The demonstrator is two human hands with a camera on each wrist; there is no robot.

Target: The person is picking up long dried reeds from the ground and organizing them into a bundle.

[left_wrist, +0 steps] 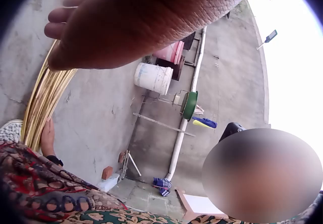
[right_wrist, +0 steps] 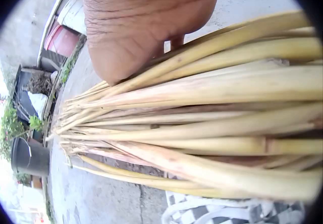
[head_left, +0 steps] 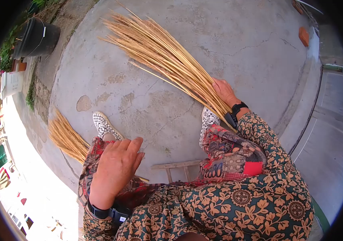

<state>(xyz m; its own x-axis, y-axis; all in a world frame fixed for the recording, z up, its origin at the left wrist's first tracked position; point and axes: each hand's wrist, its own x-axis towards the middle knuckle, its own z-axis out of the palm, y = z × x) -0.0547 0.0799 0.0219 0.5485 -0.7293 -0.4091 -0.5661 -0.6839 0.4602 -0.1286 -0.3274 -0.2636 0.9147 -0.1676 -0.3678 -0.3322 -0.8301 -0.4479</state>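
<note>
A long bundle of dry stalks with bushy seed heads [head_left: 171, 60] slants from the lap area toward the upper left in the head view. My right hand [head_left: 225, 92] grips it from the right side near its bare lower end; in the right wrist view the thick yellow stalks [right_wrist: 217, 98] run beneath the palm. My left hand [head_left: 117, 168] is raised over the left knee with its fingers loosely bent and holds nothing. Beside the left leg lies a smaller bundle of similar stalks [head_left: 67, 138], its lower part partly hidden by the leg and hand.
Checkered shoes [head_left: 103, 123] stand apart on the cracked concrete floor [head_left: 235, 36]. A wooden frame piece [head_left: 177, 165] shows between the legs. Toward the yard's edge are a black bucket [head_left: 41, 38] and a white bucket [left_wrist: 154, 77]. A red brick [head_left: 304, 37] lies by the right-hand ledge.
</note>
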